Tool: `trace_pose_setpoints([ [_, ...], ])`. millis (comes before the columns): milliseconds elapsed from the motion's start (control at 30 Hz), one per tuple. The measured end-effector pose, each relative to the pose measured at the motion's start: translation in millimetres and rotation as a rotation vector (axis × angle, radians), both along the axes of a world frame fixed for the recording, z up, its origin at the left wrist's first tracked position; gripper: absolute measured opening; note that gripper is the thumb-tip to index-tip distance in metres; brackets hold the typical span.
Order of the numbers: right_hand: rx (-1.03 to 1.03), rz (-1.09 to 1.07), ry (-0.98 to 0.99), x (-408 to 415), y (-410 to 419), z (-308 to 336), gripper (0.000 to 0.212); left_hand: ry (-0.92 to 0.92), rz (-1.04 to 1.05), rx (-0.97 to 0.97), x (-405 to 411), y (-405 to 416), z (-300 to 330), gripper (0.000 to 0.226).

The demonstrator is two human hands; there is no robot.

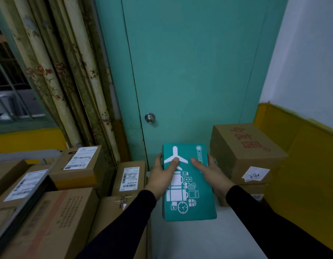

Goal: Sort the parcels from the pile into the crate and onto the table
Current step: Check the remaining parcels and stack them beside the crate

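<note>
A teal parcel [191, 195] printed with a white aeroplane and luggage icons is held flat in front of me, above a white table [195, 238]. My left hand [163, 175] grips its left edge, thumb on top over the aeroplane print. My right hand [211, 173] grips the right edge, thumb also lying on the top face. Brown cardboard parcels [55, 217] are piled at the left, several with white shipping labels. No crate is identifiable in view.
A big brown carton with red characters [246, 146] sits on the table at the right, on another box. A teal door [190, 71] with a metal knob [149, 118] is straight ahead. Floral curtains [59, 71] and a barred window are at the left.
</note>
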State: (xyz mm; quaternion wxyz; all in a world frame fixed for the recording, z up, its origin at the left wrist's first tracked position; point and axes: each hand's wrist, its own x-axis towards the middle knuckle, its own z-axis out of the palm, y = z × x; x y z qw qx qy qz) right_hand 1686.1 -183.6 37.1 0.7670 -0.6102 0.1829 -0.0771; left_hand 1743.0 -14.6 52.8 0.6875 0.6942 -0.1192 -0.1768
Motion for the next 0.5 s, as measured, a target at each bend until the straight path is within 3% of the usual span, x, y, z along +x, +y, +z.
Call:
trace_pose_setpoints([
  [167,-0.003,-0.003,0.014,-1.2,2.7,-9.1,0.058,-0.013,0.003,0.036,-0.8,-0.2,-1.7,0.019],
  [500,-0.007,0.002,-0.007,-1.8,3.4,-11.7,0.061,-0.061,-0.034,0.030,1.3,3.5,-2.8,0.024],
])
